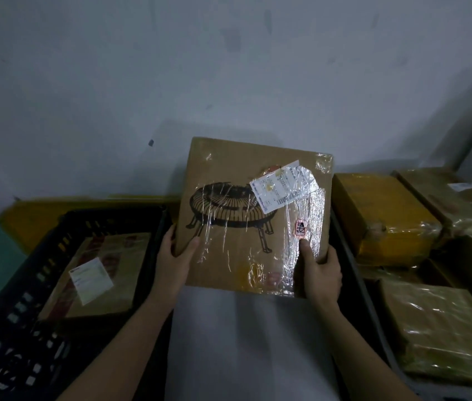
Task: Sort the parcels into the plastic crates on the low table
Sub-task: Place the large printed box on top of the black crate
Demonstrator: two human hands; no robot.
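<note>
No text was legible. The flat cardboard parcel [246, 224] carried a white shipping label [281, 186] with a barcode, its print too small to read, and a small red sticker [300, 228] with unreadable characters. The boxed parcel [98, 273] bore a white label [91, 277], also unreadable.

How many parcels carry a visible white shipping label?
3: the held box, the parcel in the black crate, and one far right, its label partly showing. Other labels may be hidden.
</note>
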